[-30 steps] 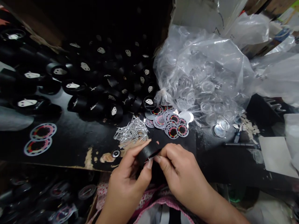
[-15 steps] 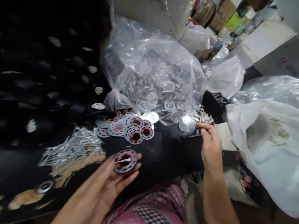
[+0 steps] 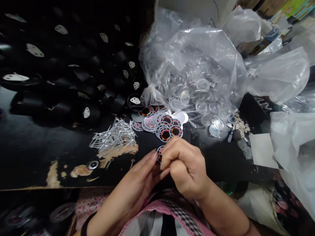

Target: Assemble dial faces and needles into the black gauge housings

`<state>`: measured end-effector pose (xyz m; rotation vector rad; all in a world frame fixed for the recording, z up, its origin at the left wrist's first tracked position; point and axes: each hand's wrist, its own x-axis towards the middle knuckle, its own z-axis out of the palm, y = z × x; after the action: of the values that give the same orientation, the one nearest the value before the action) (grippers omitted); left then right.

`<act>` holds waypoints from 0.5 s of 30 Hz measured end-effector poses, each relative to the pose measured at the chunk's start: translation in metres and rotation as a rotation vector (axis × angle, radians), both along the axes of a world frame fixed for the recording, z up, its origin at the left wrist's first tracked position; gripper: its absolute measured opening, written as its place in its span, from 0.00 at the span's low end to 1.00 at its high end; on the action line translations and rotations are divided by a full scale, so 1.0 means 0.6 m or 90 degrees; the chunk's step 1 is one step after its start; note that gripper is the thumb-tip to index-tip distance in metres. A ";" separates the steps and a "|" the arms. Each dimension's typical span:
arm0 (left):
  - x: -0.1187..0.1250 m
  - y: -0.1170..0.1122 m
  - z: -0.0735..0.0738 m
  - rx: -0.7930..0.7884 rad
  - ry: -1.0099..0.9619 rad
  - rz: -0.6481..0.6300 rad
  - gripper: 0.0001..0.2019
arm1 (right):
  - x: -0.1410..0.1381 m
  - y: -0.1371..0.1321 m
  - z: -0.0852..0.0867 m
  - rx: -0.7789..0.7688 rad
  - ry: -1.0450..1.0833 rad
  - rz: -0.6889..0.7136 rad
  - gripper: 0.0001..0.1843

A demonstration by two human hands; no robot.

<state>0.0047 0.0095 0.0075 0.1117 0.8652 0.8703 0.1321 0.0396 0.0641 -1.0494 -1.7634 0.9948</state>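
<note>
My left hand (image 3: 141,178) holds a round black part with a printed dial face (image 3: 159,152) at the front of the black worktable (image 3: 36,154); only the dial's upper edge shows. My right hand (image 3: 183,164) is curled in a pinch over that dial, covering most of it; what its fingertips hold is hidden. Just beyond my hands lies a heap of printed dial discs (image 3: 162,126) with red, black and white rings. A pile of small silver pointer needles (image 3: 114,136) lies to the left.
Several black round housings (image 3: 86,111) with white plates fill the table's back left. A clear plastic bag of transparent lenses (image 3: 194,82) sits behind the discs. Small white chips (image 3: 241,124), a small tool (image 3: 230,136) and a white card (image 3: 262,150) lie at right. More plastic bags (image 3: 292,141) crowd the right.
My right hand has come back from the small parts at right and now pinches over the dial. My left hand has curled up from flat under the dial. The view swung left.
</note>
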 end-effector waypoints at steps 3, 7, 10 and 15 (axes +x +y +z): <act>0.001 0.002 0.000 -0.001 -0.009 0.008 0.10 | 0.005 0.002 0.004 0.008 -0.002 0.034 0.13; 0.000 0.006 -0.001 -0.041 -0.008 -0.017 0.14 | 0.023 -0.006 0.003 0.046 -0.007 0.025 0.13; 0.000 0.007 -0.001 -0.049 -0.006 -0.026 0.14 | 0.020 -0.002 -0.011 0.067 -0.020 0.038 0.10; -0.002 0.002 0.001 -0.008 -0.004 -0.024 0.09 | -0.010 0.020 -0.017 0.125 -0.012 0.131 0.11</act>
<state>0.0032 0.0106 0.0082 0.1145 0.8607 0.8301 0.1262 0.0514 0.0542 -0.7692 -1.9703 0.9136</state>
